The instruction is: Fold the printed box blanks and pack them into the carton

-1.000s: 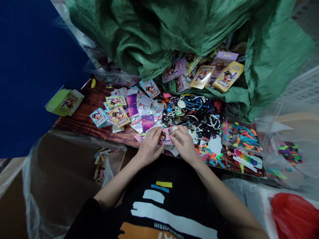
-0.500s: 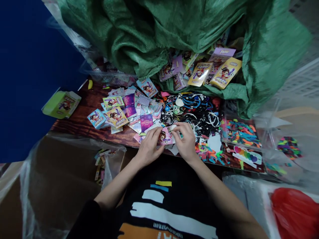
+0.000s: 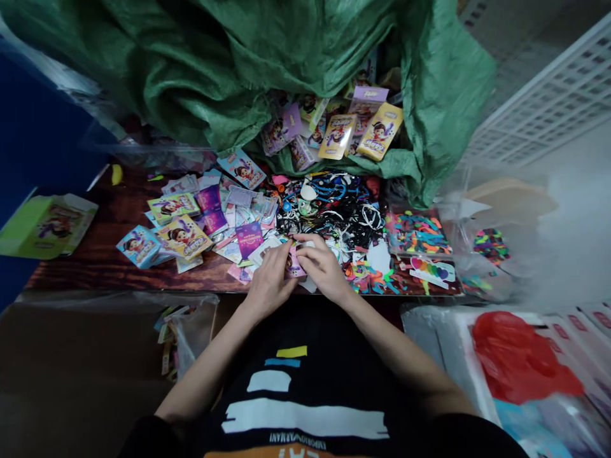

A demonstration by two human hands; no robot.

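Note:
Between my two hands, at the front edge of the table, is a small pink card box (image 3: pixel 294 266) with a cartoon girl printed on it, mostly covered by fingers. My left hand (image 3: pixel 270 280) is closed around its left side. The fingers of my right hand (image 3: pixel 323 267) are bent over its upper right end, touching it. Just beyond lie a purple card (image 3: pixel 249 239) and a heap of printed cards and packets. A tangle of black, white and blue cords (image 3: pixel 346 207) lies behind my right hand.
Yellow (image 3: pixel 184 236) and blue (image 3: pixel 138 246) boxes sit at left, near an opened green box (image 3: pixel 50 226). A green woven sack (image 3: pixel 305 57) spills more boxes at the back. A clear tray of colourful strips (image 3: pixel 417 234) stands right; a red bag (image 3: pixel 520 359) lies lower right.
The view has shifted, so the table things appear further left. My right fingers have moved from pinching the box's raised upper end to folding over it, closer to my left hand.

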